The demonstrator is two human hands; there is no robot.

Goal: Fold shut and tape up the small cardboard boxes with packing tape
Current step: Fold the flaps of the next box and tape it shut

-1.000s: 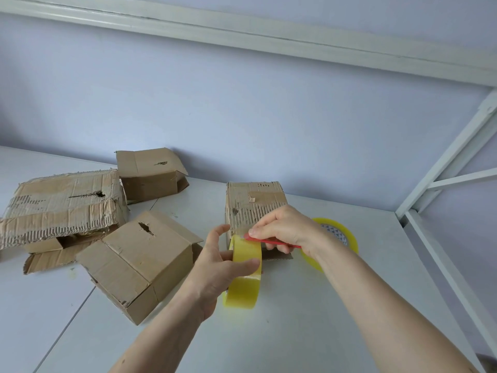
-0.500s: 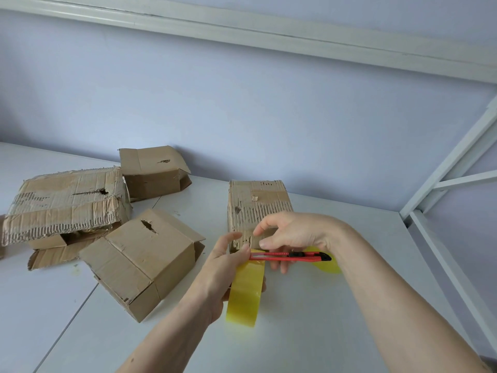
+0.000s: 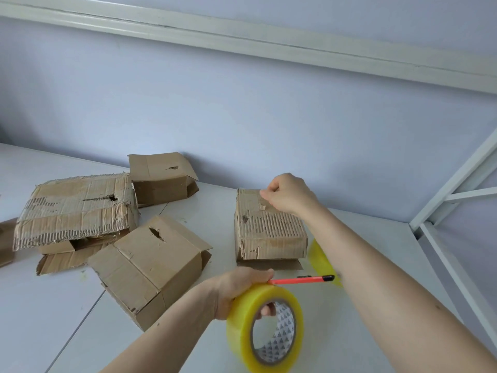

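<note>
Left hand (image 3: pixel 242 288) grips tape roll (image 3: pixel 265 328) and red cutter (image 3: pixel 301 280) together low over the worktop (image 3: pixel 376 238), evidently freeing the right hand (image 3: pixel 289 195), fingers pinched together on the far top of the torn box (image 3: pixel 269 230), apparently laying tape.

Four cardboard boxes are seen on the white tabletop (image 3: pixel 376 251): a large torn box (image 3: pixel 72 211), a small open box (image 3: pixel 161 179) at the back, a tilted box (image 3: pixel 150 267) in front, and a worn box (image 3: pixel 269 232) to the right. Two rolls of yellow tape are counted, one near roll (image 3: pixel 242 329) and one far roll (image 3: pixel 316 253) partly hidden. One red utility knife (image 3: pixel 301 280) is shown. Two hands are visible, a left hand (image 3: pixel 239 286) and a right hand (image 3: pixel 287 195).
</note>
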